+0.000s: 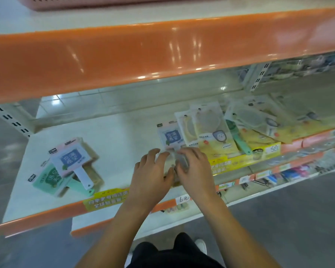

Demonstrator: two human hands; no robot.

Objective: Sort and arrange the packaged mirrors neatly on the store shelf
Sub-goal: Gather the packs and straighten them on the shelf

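On the cream shelf (112,144), a packaged mirror with a blue label (171,136) lies at the centre. Its lower end is under both hands. My left hand (153,171) and my right hand (193,167) meet over that end, fingers curled on the clear wrapping. To the right lean several yellow-carded mirror packs (215,132) and one with a green handle (240,140). At the left lies a loose pile: a white-handled mirror pack (72,159) across a green one (48,178).
An orange-edged upper shelf (162,51) overhangs close above. Yellow price strips (246,161) run along the front edge. More packaged goods (290,120) crowd the right end. Lower shelves with small items (278,175) sit below, then grey floor.
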